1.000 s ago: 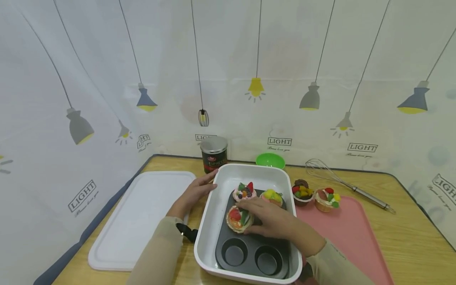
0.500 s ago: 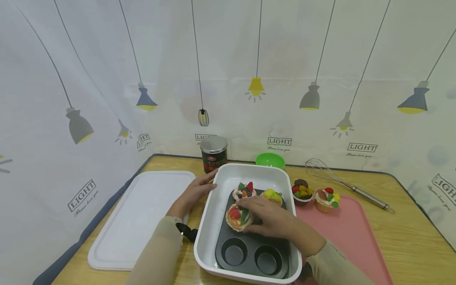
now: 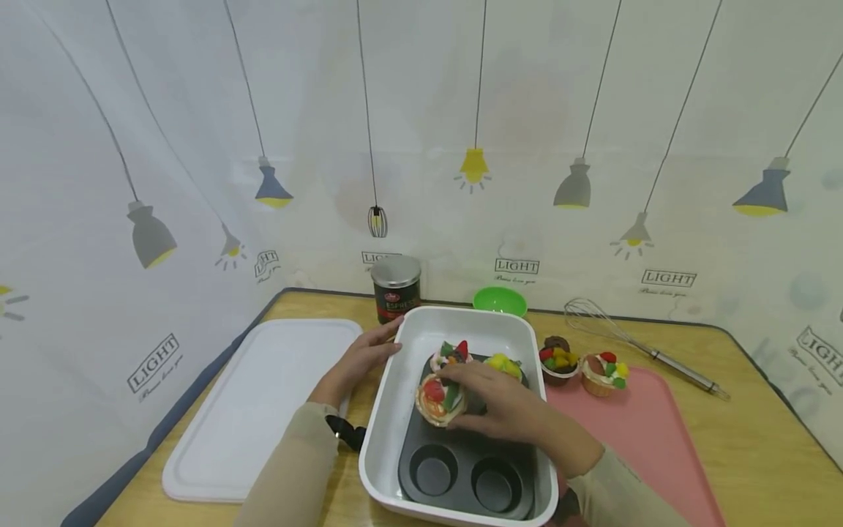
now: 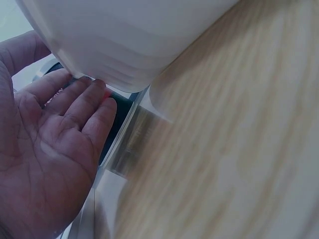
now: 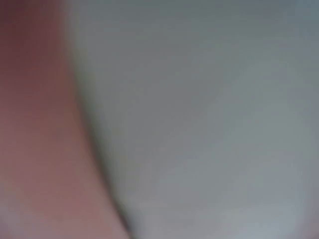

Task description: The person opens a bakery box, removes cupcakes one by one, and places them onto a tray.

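My right hand (image 3: 503, 408) pinches a fruit tart (image 3: 436, 401) with a red and orange topping and green leaves, over a dark muffin tin (image 3: 461, 450). That tin lies inside a deep white rectangular pan (image 3: 387, 439). Two tarts sit at the tin's far end: one berry-topped (image 3: 463, 351), partly covered by the held tart, and one yellow-topped (image 3: 503, 364). My left hand (image 3: 358, 364) touches the pan's left side, its fingers fairly straight in the left wrist view. Blur fills the right wrist view. Two cups at the tin's near end hold nothing.
A white board (image 3: 257, 410) lies left of the pan. Behind stand an espresso can (image 3: 396, 289) and a green bowl (image 3: 500, 301). On the right are a pink tray (image 3: 639, 432), a chocolate-cased tart (image 3: 558, 360), a pale-cased tart (image 3: 602, 375) and a whisk (image 3: 672, 359).
The held tart has risen slightly with my right hand and now covers more of the berry-topped tart. My left hand stays at the pan's side. The head view has tilted a little.
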The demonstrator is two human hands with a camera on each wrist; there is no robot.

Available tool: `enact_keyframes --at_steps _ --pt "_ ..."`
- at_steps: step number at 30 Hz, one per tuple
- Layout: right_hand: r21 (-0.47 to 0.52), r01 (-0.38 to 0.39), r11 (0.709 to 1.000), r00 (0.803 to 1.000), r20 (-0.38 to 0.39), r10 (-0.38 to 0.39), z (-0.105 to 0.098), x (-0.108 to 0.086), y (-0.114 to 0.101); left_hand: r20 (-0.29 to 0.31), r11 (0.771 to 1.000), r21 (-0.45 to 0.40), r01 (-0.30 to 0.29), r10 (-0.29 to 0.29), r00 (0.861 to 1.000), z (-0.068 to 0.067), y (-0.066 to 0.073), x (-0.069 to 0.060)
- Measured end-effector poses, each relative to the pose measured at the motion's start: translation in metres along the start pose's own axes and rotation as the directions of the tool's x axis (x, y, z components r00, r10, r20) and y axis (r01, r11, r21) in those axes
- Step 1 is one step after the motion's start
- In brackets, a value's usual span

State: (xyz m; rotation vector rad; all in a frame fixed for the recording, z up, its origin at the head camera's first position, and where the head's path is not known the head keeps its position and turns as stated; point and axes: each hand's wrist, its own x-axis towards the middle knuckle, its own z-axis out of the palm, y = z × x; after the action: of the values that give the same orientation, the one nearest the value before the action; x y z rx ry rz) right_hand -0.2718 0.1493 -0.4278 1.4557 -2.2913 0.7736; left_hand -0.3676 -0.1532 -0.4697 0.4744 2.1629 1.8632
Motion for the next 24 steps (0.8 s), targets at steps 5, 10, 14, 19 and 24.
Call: enact_keyframes --at_steps 5,10,14,19,24 --pt "-0.006 0.01 1.0 1.0 -0.007 -0.01 -0.006 0.0 -0.005 0.014 1.0 -0.022 0.0 0.001 1.0 0.001 -0.002 0.001" --pt "-0.02 0.051 0.999 0.998 -0.046 -0.051 -0.019 0.003 -0.012 0.001 1.0 -0.022 0.008 -0.008 1.0 -0.001 -0.002 -0.001" --pt "0.001 0.022 1.0 0.997 -0.069 -0.022 -0.031 -0.001 -0.014 0.014 1.0 -0.019 0.005 -0.005 1.0 -0.003 -0.004 -0.002" --pt "0.002 -0.075 0.997 0.993 -0.089 0.075 -0.05 -0.018 -0.017 0.055 1.0 -0.025 -0.018 0.019 0.998 -0.004 -0.006 -0.003" --pt "-0.033 -0.108 0.994 0.985 -0.141 0.102 -0.07 -0.042 -0.012 0.099 0.999 -0.03 -0.045 0.048 0.994 -0.003 -0.001 -0.001"
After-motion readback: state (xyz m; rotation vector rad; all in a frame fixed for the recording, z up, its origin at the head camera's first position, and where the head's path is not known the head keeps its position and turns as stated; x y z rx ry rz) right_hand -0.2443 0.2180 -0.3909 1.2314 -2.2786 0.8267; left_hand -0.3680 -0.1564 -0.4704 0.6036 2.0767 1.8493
